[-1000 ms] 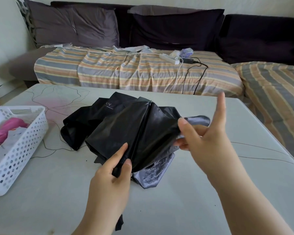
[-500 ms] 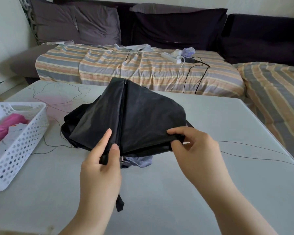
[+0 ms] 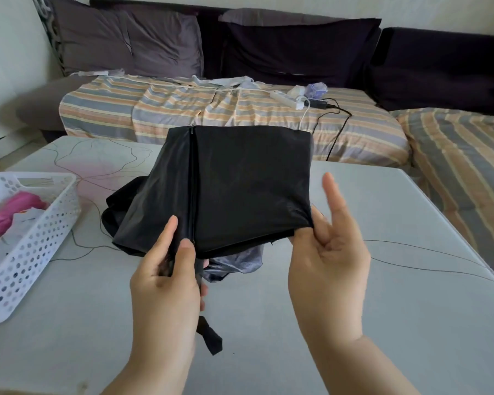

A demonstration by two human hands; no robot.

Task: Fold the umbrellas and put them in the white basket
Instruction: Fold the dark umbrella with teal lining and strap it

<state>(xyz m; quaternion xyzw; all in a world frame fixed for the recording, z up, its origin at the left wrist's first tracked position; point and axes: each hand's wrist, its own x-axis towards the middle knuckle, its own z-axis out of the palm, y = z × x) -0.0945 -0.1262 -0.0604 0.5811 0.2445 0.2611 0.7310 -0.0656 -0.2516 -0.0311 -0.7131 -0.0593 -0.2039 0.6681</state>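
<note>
I held the black umbrella [image 3: 240, 189] above the table [image 3: 354, 309], lifted clear of it at the near end, with its canopy spread into a flat panel between my hands. Its long axis ran along the rib [image 3: 193, 181] that stood nearly upright in the view, from my left thumb up and away toward the striped sofa cover [image 3: 240, 115]; the far edge of the panel pointed at the sofa and the near edge faced me. More black cloth trailed down on the basket side and lay on the table, and a silvery lining [image 3: 237, 265] hung out under the near edge. A black strap [image 3: 210, 339] dangled below my left hand, its end near the tabletop.

My left hand [image 3: 166, 283] gripped the near end of the rib, thumb and forefinger laid along it and clamped on the cloth, the other fingers curled beneath. My right hand [image 3: 330, 260] pinched the near corner of the panel on the side away from the basket, thumb and a bent finger closed on the cloth, while the remaining fingers stood up straight and apart.

The white basket [image 3: 40, 240] sat on the table well to the left of the umbrella, with a pink umbrella [image 3: 9, 215] lying inside it
</note>
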